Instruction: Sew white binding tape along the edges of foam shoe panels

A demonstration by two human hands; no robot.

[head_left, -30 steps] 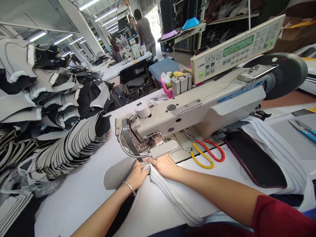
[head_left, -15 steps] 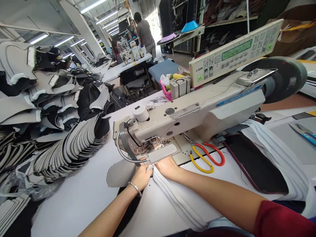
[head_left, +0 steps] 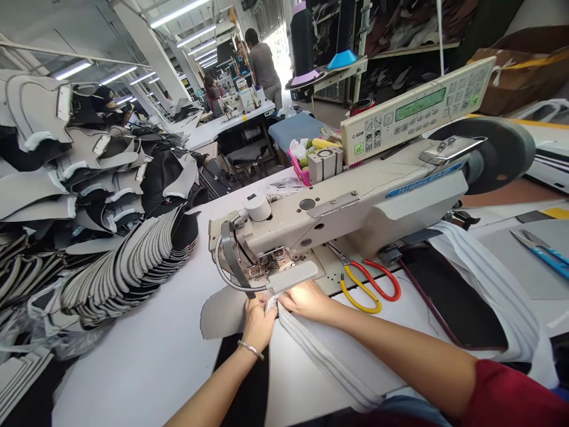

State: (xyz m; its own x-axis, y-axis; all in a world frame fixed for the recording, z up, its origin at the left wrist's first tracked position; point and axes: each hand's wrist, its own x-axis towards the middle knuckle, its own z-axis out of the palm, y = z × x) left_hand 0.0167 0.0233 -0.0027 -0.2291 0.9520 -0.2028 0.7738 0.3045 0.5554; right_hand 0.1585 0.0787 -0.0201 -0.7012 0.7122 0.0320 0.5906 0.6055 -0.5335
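My left hand (head_left: pixel 261 323) is closed at the front edge of the sewing machine (head_left: pixel 306 219), its fingers pinching a white zipper tape (head_left: pixel 313 350). To its left a flat grey fabric piece (head_left: pixel 221 313) lies with a rounded end sticking out, and black fabric (head_left: pixel 244 379) runs beneath the wrist. Close beside it, my right hand (head_left: pixel 306 301) is also closed on the tape, just in front of the needle area. From between the hands the tape trails down toward my lap. The fingertips are partly hidden under the machine's lamp arm.
Scissors with red and yellow handles (head_left: pixel 362 281) lie right of my hands. Blue-handled scissors (head_left: pixel 544 252) are at far right. A stack of curved grey pieces (head_left: pixel 128 267) stands at left. A control panel (head_left: pixel 418 112) tops the machine. People work at machines behind.
Both hands and the grey piece sit slightly further right in view, partly from a small camera shift. More black fabric shows under my left forearm. Both hands still grip the tape.
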